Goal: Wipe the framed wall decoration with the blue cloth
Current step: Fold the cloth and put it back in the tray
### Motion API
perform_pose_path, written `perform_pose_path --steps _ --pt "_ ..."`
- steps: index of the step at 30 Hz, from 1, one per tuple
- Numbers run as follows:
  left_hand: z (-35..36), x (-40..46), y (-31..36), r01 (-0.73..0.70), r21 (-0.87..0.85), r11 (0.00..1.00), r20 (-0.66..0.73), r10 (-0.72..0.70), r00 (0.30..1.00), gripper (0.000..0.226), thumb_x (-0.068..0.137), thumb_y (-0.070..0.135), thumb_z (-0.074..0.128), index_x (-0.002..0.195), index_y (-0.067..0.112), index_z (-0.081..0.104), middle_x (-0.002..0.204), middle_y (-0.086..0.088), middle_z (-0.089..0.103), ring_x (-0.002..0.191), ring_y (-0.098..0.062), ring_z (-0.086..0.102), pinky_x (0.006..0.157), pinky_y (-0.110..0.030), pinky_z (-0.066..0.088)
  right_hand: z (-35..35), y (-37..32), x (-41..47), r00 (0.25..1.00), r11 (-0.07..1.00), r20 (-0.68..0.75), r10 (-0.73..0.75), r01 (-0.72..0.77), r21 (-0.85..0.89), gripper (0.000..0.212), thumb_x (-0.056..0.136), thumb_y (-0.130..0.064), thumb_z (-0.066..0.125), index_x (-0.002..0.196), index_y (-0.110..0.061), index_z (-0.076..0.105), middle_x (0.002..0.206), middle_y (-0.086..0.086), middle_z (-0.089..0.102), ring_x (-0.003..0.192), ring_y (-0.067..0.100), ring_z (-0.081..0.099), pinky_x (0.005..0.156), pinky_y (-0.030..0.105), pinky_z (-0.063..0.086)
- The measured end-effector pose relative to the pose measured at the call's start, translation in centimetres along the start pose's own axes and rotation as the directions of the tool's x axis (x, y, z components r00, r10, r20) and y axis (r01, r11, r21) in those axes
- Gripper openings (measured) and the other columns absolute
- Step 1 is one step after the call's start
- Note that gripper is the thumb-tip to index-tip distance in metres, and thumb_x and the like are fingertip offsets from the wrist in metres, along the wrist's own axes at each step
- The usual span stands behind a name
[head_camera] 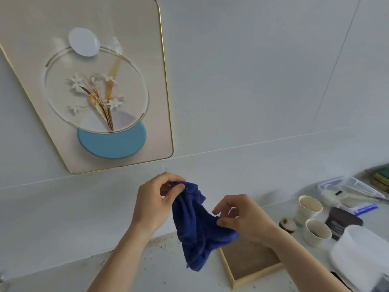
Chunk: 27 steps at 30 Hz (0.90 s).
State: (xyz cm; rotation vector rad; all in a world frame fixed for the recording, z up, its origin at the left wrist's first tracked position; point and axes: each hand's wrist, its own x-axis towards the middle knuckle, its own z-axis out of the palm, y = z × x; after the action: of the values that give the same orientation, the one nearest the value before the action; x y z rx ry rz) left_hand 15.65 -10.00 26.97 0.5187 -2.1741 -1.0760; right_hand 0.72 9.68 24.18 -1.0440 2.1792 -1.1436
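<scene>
The framed wall decoration (147,85) hangs on the white wall at the upper left. It has a thin gold rim, a round glass ring with dried flowers and a light blue disc at its foot. Below it, in mid-air, hangs the dark blue cloth (195,226), crumpled and drooping. My left hand (155,203) pinches the cloth's upper corner between thumb and fingers. My right hand (244,218) grips the cloth's lower right part. Both hands are below the frame and apart from it.
A shallow wooden tray (252,275) lies on the speckled counter under my right wrist. To the right stand two paper cups (308,207), a small brown item (287,224), a dark box (342,222), a white container (362,253) and a clear plastic box with blue clips (353,192).
</scene>
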Motion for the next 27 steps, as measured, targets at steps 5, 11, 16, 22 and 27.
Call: perform_pose_path --steps 5,11,16,22,27 --pt "2.9 1.1 0.2 0.036 0.007 0.999 -0.006 -0.036 0.999 0.020 0.092 0.011 0.072 0.091 0.030 0.077 0.087 0.024 0.076 0.086 -0.001 0.071 0.074 -0.007 0.051 -3.6 4.4 -0.3 0.992 0.973 -0.128 -0.003 -0.027 -0.231 0.037 0.086 -0.003 0.073 0.083 -0.040 0.068 0.072 -0.008 0.068 0.059 0.004 0.062 0.060 0.015 0.049" --pt "7.2 1.7 -0.1 0.082 0.075 0.994 0.058 -0.086 0.995 0.018 0.093 0.013 0.071 0.095 0.030 0.077 0.088 0.017 0.077 0.086 0.005 0.068 0.070 -0.005 0.050 -7.0 8.5 0.0 0.931 0.964 -0.363 0.043 -0.135 -0.231 0.025 0.089 -0.002 0.070 0.086 -0.027 0.070 0.078 -0.009 0.069 0.074 0.014 0.066 0.067 0.029 0.049" --pt "12.2 1.1 -0.7 0.161 0.110 0.981 0.106 -0.173 0.979 0.018 0.092 0.017 0.073 0.093 0.034 0.069 0.094 0.016 0.073 0.077 -0.005 0.070 0.075 -0.033 0.061 -8.3 10.9 0.8 0.890 0.965 -0.450 0.074 -0.178 -0.193 0.017 0.089 -0.004 0.072 0.093 -0.020 0.077 0.084 -0.007 0.070 0.079 0.020 0.066 0.076 0.033 0.053" --pt "18.7 0.2 -2.1 0.204 0.180 0.962 0.197 -0.238 0.951 0.016 0.091 0.018 0.072 0.087 0.031 0.063 0.092 0.015 0.072 0.081 -0.008 0.072 0.077 -0.033 0.058 -7.8 14.1 2.1 0.891 0.958 -0.429 0.151 -0.239 -0.158 0.018 0.089 -0.003 0.070 0.097 -0.017 0.079 0.086 -0.005 0.069 0.080 0.020 0.064 0.076 0.028 0.048" --pt "23.0 -0.2 -3.9 0.222 0.261 0.940 0.233 -0.284 0.930 0.018 0.095 0.016 0.067 0.088 0.032 0.061 0.091 0.020 0.069 0.081 -0.006 0.070 0.067 -0.016 0.047 -6.1 17.1 2.8 0.898 0.954 -0.395 0.194 -0.267 -0.139 0.023 0.091 -0.002 0.064 0.101 -0.015 0.080 0.093 -0.001 0.072 0.087 0.023 0.067 0.078 0.030 0.050"
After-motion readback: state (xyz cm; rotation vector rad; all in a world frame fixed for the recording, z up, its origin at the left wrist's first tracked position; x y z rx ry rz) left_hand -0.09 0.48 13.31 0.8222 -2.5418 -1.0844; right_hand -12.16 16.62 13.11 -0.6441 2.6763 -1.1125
